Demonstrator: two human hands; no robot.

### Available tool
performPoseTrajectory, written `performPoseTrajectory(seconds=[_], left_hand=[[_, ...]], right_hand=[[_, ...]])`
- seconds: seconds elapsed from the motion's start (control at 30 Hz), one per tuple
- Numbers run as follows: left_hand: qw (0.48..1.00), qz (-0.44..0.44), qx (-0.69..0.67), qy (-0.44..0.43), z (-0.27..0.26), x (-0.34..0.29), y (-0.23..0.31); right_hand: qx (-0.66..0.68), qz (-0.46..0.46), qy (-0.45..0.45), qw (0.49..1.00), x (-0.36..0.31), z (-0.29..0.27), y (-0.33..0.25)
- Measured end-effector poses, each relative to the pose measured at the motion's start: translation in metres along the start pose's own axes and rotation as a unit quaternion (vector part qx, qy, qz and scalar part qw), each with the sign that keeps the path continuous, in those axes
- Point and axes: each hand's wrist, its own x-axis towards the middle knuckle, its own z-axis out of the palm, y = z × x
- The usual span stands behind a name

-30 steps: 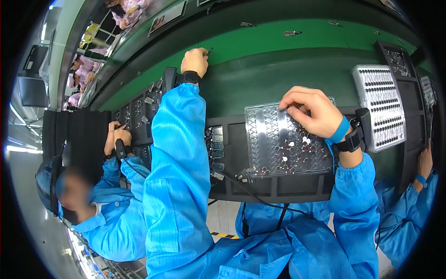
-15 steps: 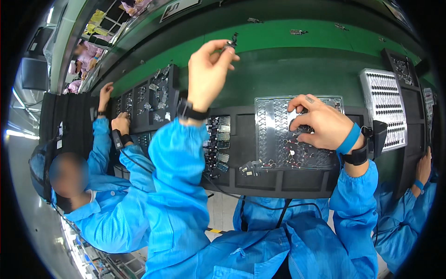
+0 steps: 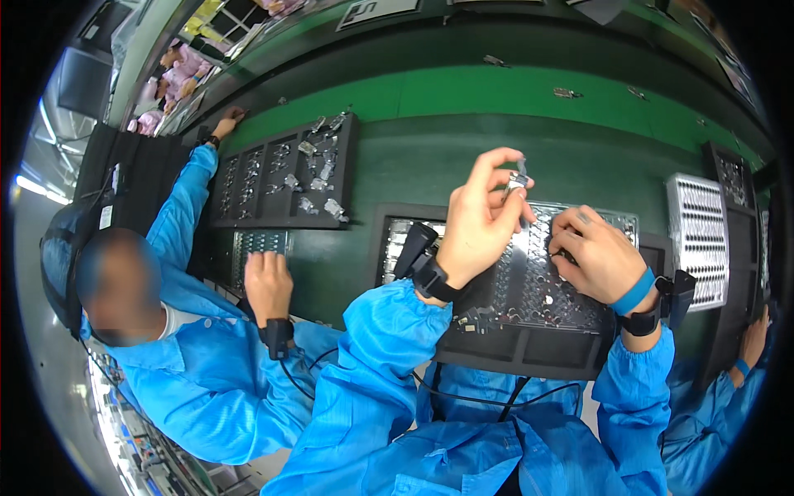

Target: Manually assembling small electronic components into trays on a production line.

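My left hand [image 3: 484,219] is raised beside the clear tray, thumb and fingers pinching a small metal part [image 3: 518,178] with a dark end. My right hand [image 3: 602,263] hovers over the right side of the clear plastic pocket tray [image 3: 628,220]. Its fingers are curled together, and whatever lies between them is hidden. Rows of small dark and shiny pieces fill the tray. It rests on a black compartment tray [image 3: 538,351], where several loose small parts [image 3: 480,321] lie near the front left corner.
At left, a black divided tray [image 3: 351,157] holds metal parts; a co-worker's hand [image 3: 270,285] is near it. Metal pieces [image 3: 566,93] lie spaced along the bright green strip [image 3: 447,89]. At right stand a silver pocket tray [image 3: 699,240] and another person's hand [image 3: 753,341].
My left hand has come back from the green strip toward the clear tray, carrying the small metal part. My right hand stays over the tray. The co-worker's hands have moved apart.
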Motion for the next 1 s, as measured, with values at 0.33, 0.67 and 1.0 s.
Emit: performPoseTrajectory(seconds=[0.33,0.67,1.0], left_hand=[[0.999,0.026,0.002,0.020,-0.005,-0.005,-0.012],[0.983,0.094,0.154,-0.030,0.010,-0.012,-0.006],[0.978,0.123,0.168,-0.012,0.017,-0.022,-0.005]], right_hand=[[-0.018,-0.018,0.077,0.997,0.011,0.010,0.004],[0.459,0.216,0.215,0.835,0.006,0.007,0.006],[0.557,0.187,0.200,0.784,0.008,0.016,-0.003]])
